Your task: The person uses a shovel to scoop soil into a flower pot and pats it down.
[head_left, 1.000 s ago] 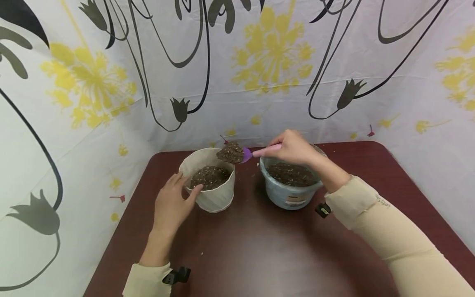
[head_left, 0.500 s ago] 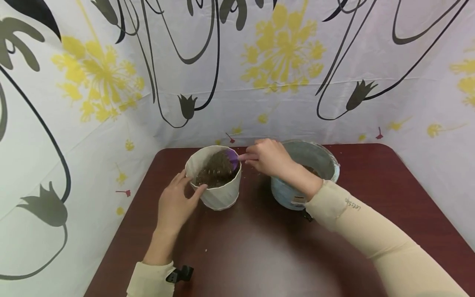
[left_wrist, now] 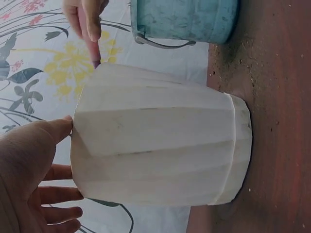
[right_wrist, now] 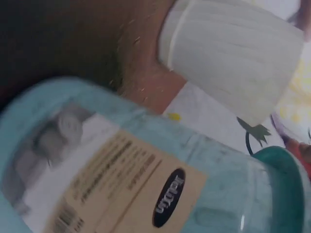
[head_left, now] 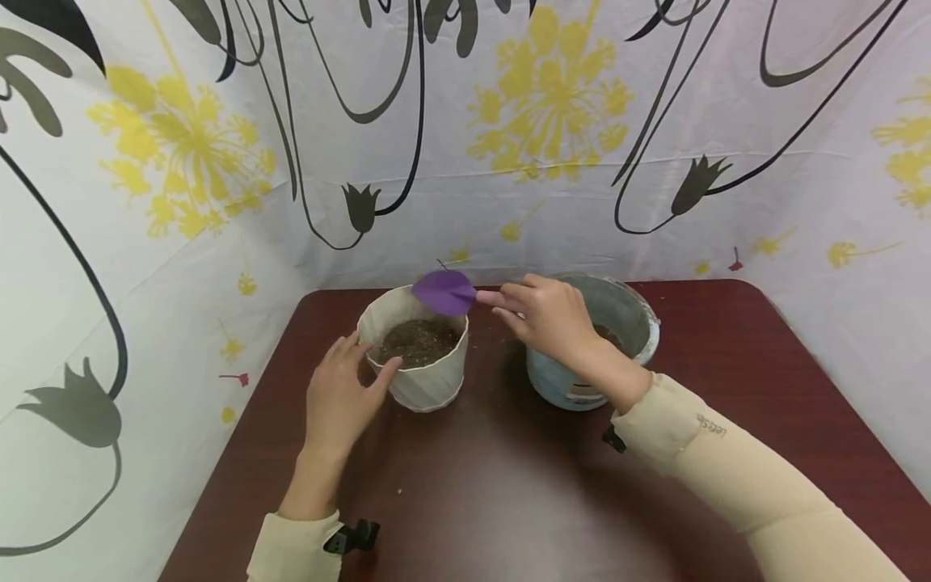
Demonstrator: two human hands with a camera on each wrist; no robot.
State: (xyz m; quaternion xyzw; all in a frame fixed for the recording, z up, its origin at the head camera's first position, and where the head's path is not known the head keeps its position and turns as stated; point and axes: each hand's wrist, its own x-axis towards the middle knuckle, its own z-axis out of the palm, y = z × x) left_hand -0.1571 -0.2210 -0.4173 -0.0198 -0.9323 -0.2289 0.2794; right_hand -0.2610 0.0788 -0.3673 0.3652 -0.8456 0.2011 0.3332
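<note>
My right hand (head_left: pixel 556 319) grips the pink handle of a small trowel (head_left: pixel 445 293). The purple blade shows bare over the back right rim of a white fluted pot (head_left: pixel 429 388). Dark potting soil (head_left: pixel 418 343) lies inside that pot. With thumb and fingers spread, my left hand (head_left: pixel 342 396) rests on the pot's near left rim; in the left wrist view the thumb (left_wrist: pixel 60 127) touches the rim. A blue bucket (head_left: pixel 560 380) stands right of the pot, partly behind my right forearm, which hides most of its soil.
Both containers stand near the back edge of a dark red-brown table (head_left: pixel 494 501). A patterned cloth (head_left: pixel 465 202) hangs right behind it and along the sides. Soil crumbs (left_wrist: pixel 248 63) lie between pot and bucket. The bucket's wire handle (left_wrist: pixel 165 44) hangs at its side.
The trowel, heaped with soil a second ago, moved left over the pot and tipped its load in. It has since risen with a bare blade. The left hand stays on the rim.
</note>
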